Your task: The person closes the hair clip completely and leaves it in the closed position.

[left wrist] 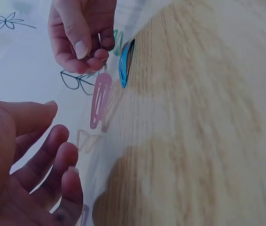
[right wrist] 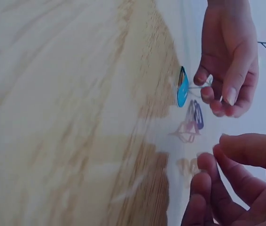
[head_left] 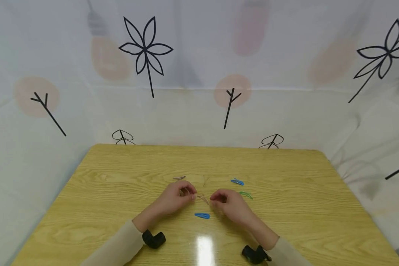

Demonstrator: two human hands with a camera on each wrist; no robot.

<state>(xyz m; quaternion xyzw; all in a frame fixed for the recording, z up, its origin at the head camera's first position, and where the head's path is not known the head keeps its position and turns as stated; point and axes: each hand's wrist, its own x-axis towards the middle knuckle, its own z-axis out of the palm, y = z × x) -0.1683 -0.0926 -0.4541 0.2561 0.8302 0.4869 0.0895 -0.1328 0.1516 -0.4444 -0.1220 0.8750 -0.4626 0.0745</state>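
Left hand: we are seeing the left hand (head_left: 174, 199) resting on the table (head_left: 119, 192) with its fingers curling loosely; from the head camera it seems to be holding nothing, and its own wrist camera is showing the fingers (left wrist: 53, 160) spread and bare.
Right hand: the right hand (head_left: 231, 205) is lying opposite, thumb and forefinger drawing together; in the left wrist view its fingertips (left wrist: 93, 59) are hanging just over the pink clip (left wrist: 99, 99), though we cannot tell whether they are pinching it or only touching it.
Pink clip: it is lying on the table between the two hands (a thin, pale sliver from above (head_left: 203, 198)).
Near blue clip: a blue clip (head_left: 202, 215) is sitting just in front of the gap between the hands, touching neither.
Far blue clip: a second blue clip (head_left: 237, 181) is lying beyond the right hand.
Green clip: a green clip (head_left: 245, 194) is lying just beside the right hand's outer edge.
Grey clip: a grey clip (head_left: 179, 178) is lying just beyond the left hand.
Wrists: we are seeing a black camera mount (head_left: 154, 239) strapped at each beige sleeve (head_left: 116, 247).
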